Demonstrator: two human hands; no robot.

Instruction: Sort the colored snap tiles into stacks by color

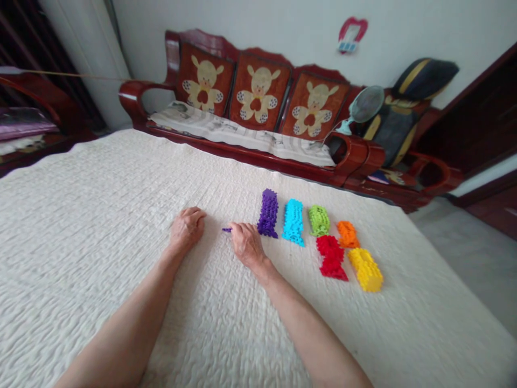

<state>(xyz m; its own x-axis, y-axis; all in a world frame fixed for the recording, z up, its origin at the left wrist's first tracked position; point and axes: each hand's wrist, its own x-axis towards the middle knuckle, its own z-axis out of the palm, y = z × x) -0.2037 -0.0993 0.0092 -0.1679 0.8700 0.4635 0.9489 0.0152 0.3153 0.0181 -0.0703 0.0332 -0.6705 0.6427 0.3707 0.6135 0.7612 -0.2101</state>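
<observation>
My right hand [246, 242] rests on the quilted cover with its fingers closed around a small purple plastic piece [226, 230], whose end sticks out to the left. My left hand [188, 227] lies a short way to the left, fingers curled together; whatever is under them, if anything, is hidden. Just right of my right hand is a stack of purple interlocking pieces [268, 213]. Farther right lie bundles of similar knobbly plastic pieces: light blue [293, 221], green [319, 220], red [332, 258], orange [348, 234] and yellow [365, 270].
A cream quilted cover [100, 215] spreads over the broad surface before me. Behind it stands a dark red wooden sofa [242, 145] with bear-patterned cushions [258, 89]. A light blue fan [365, 105] and a dark padded seat [391, 126] are at the back right.
</observation>
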